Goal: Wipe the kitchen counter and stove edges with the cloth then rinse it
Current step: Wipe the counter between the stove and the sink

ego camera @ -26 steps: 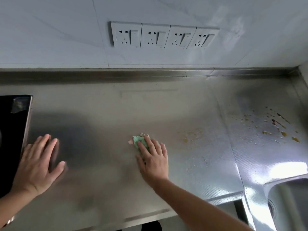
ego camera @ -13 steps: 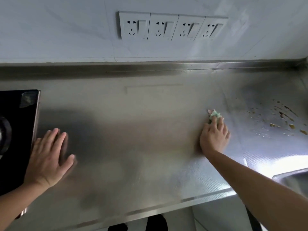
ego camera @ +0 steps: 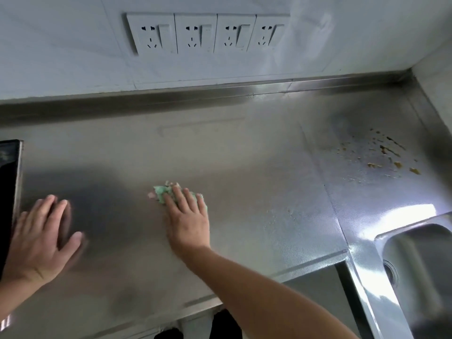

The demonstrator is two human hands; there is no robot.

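A small green cloth (ego camera: pixel 163 193) lies crumpled on the steel counter (ego camera: pixel 256 192) near the middle. My right hand (ego camera: pixel 189 221) presses flat on it, fingers spread over its near half; only the cloth's far edge shows. My left hand (ego camera: pixel 39 238) rests flat on the counter at the left, fingers apart, holding nothing, right beside the black stove (ego camera: pixel 8 192), whose right edge alone is in view.
Brown food crumbs (ego camera: pixel 381 155) are scattered at the counter's back right. A steel sink (ego camera: pixel 420 270) sits at the front right. A raised steel backsplash (ego camera: pixel 220 94) runs along the wall under a row of sockets (ego camera: pixel 208 33). The counter's front edge is close below my arms.
My right hand has slid the cloth back to the left, from the right part of the counter to its middle. My left hand has stayed beside the stove.
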